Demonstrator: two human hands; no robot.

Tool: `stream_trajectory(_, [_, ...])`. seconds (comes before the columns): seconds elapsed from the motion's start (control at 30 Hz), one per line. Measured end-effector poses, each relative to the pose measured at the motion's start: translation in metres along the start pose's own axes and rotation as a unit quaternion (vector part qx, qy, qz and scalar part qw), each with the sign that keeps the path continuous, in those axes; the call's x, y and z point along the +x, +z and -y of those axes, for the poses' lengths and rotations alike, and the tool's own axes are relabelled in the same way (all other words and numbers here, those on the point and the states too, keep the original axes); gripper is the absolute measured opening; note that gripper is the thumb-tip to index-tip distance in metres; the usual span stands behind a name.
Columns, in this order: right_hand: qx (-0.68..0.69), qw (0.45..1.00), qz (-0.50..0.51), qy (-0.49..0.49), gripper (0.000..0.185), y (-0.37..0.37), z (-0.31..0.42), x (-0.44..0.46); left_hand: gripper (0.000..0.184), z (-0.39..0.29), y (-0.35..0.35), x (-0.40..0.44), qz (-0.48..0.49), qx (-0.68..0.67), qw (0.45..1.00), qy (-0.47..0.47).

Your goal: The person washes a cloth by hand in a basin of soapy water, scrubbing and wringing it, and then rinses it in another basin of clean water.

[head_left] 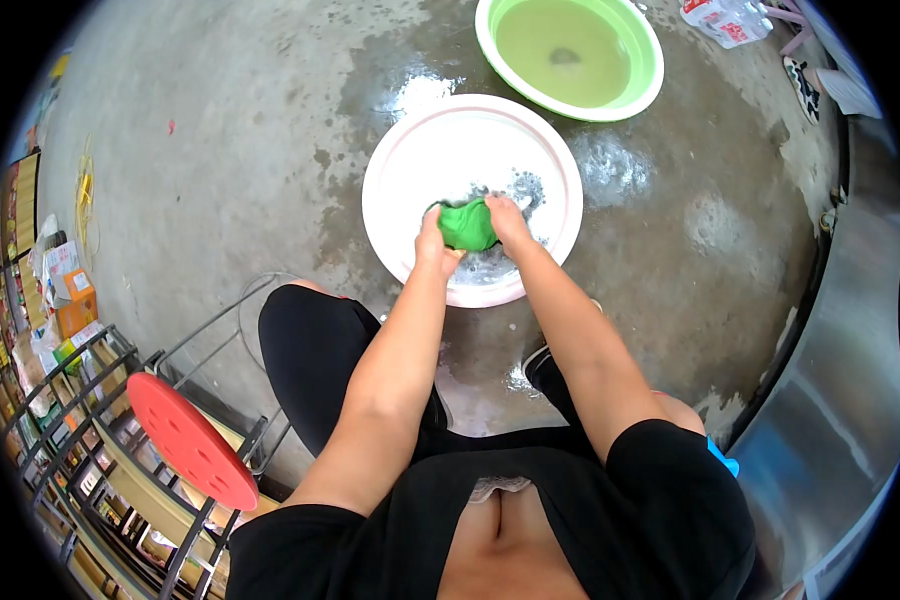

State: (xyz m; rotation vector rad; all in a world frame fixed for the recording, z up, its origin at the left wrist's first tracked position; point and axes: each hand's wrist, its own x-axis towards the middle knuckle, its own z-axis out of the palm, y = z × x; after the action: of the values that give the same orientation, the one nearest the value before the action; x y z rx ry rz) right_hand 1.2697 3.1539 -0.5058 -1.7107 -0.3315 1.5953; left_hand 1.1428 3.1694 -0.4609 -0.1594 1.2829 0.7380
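A bunched green cloth point(467, 227) is held between my two hands over a wide white basin point(430, 140) with a pinkish rim. My left hand point(434, 245) grips the cloth's left side, fingers curled round it. On the other side my right hand point(507, 218) closes on the cloth's right end. Grey, sudsy water point(525, 190) shows in the basin around and below the cloth. Part of the cloth is hidden by my fingers.
Beyond the white basin stands a green-rimmed tub point(653, 60) of murky water. Plastic bottles point(727, 22) lie at the top right. A red round stool seat point(190, 440) and a wire rack point(80, 400) are at lower left. The concrete floor point(260, 130) has wet patches.
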Motion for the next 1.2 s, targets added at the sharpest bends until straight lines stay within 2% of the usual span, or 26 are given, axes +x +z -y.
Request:
stream_trajectory(0.03, [-0.002,1.000,0.002,0.000,0.031,0.005,-0.007,-0.003,0.024,-0.005,-0.003,-0.004,-0.041,0.000,0.999,-0.012])
stream_trajectory(0.07, [-0.245,0.962,-0.074,-0.093,0.029,0.012,-0.016,-0.009,0.031,-0.004,-0.016,0.011,-0.033,0.054,0.998,-0.010])
stream_trajectory(0.1, [-0.470,0.852,-0.145,-0.180,0.029,0.015,-0.025,-0.013,0.031,0.000,-0.028,0.025,-0.033,0.053,0.998,-0.010])
stream_trajectory(0.13, [-0.536,0.800,0.027,-0.269,0.035,0.007,-0.013,-0.023,0.034,0.003,-0.035,0.032,-0.059,0.128,0.989,0.053])
stream_trajectory(0.17, [-0.536,0.799,0.027,-0.269,0.035,0.002,-0.004,-0.024,0.036,0.006,-0.041,0.041,-0.084,0.202,0.969,0.116])
stream_trajectory(0.23, [-0.496,0.862,0.094,-0.040,0.038,-0.001,0.011,-0.019,0.043,-0.001,-0.036,0.043,-0.121,0.229,0.957,0.128])
stream_trajectory(0.27, [-0.312,0.938,0.006,-0.152,0.038,0.000,-0.005,-0.012,0.046,-0.011,-0.018,0.023,-0.115,0.191,0.974,0.047])
stream_trajectory(0.3, [-0.312,0.937,0.007,-0.154,0.038,0.004,0.000,-0.015,0.049,-0.023,-0.001,0.000,-0.109,0.151,0.982,-0.036])
stream_trajectory(0.37, [-0.188,0.951,0.140,-0.200,0.030,0.018,0.015,-0.030,0.053,-0.030,0.000,-0.005,-0.057,0.087,0.992,-0.074])
stream_trajectory(0.43, [-0.199,0.939,0.118,-0.256,0.025,0.040,0.022,-0.056,0.044,-0.033,-0.028,0.029,0.109,0.008,0.983,-0.148])
stream_trajectory(0.5, [-0.166,0.920,0.042,-0.353,0.019,0.060,0.025,-0.086,0.033,-0.033,-0.029,0.034,0.108,-0.005,0.986,-0.130])
stream_trajectory(0.53, [-0.215,0.881,0.013,-0.422,0.021,0.066,0.024,-0.095,0.028,-0.035,-0.028,0.036,0.141,0.034,0.983,-0.108])
stream_trajectory(0.57, [-0.261,0.833,-0.017,-0.487,0.025,0.071,0.024,-0.099,0.022,-0.032,-0.030,0.033,0.172,0.043,0.983,-0.039])
stream_trajectory(0.6, [-0.260,0.834,-0.017,-0.487,0.025,0.070,0.024,-0.089,0.017,-0.029,-0.033,0.030,0.199,0.049,0.978,0.031])
stream_trajectory(0.7, [-0.142,0.947,-0.107,-0.269,0.020,0.048,0.043,-0.038,0.022,-0.011,0.001,0.000,0.105,0.013,0.992,0.069])
stream_trajectory(0.77, [0.035,0.991,0.023,-0.127,0.024,0.041,0.060,-0.044,0.022,-0.015,0.013,-0.007,0.086,-0.028,0.994,0.054])
stream_trajectory(0.83, [-0.051,0.949,-0.036,-0.309,0.033,0.067,0.020,-0.050,0.024,-0.025,0.020,-0.006,0.048,0.099,0.986,0.127])
stream_trajectory(0.87, [-0.265,0.905,-0.100,-0.319,0.041,0.083,0.034,-0.090,0.024,-0.025,0.017,-0.006,0.048,0.096,0.987,0.123])
stream_trajectory(0.9, [-0.267,0.893,-0.104,-0.348,0.041,0.093,0.033,-0.104,0.025,-0.027,0.015,-0.008,0.059,0.103,0.985,0.128])
stream_trajectory(0.97, [-0.206,0.924,-0.060,-0.315,0.040,0.077,0.026,-0.063,0.026,-0.030,0.013,-0.005,0.086,0.122,0.979,0.142])
stream_trajectory(1.0, [-0.030,0.974,-0.023,-0.222,0.039,0.061,0.044,-0.049,0.027,-0.024,0.031,-0.026,0.059,0.080,0.987,0.128])
stream_trajectory(1.03, [0.147,0.982,0.017,-0.117,0.040,0.045,0.060,-0.039,0.027,-0.021,0.034,-0.026,0.058,0.079,0.987,0.126])
stream_trajectory(1.1, [0.137,0.985,0.019,-0.106,0.040,0.048,0.048,-0.039,0.027,-0.022,0.039,-0.025,0.078,0.183,0.963,0.180])
stream_trajectory(1.13, [-0.146,0.941,-0.126,-0.278,0.041,0.063,0.034,-0.051,0.028,-0.024,0.039,-0.015,0.046,0.190,0.965,0.175])
stream_trajectory(1.17, [-0.412,0.775,-0.253,-0.407,0.041,0.079,0.021,-0.069,0.028,-0.026,0.024,0.004,0.045,0.190,0.966,0.172])
stream_trajectory(1.2, [-0.291,0.897,-0.165,-0.288,0.043,0.096,0.038,-0.099,0.029,-0.032,0.002,0.024,0.075,0.218,0.960,0.157])
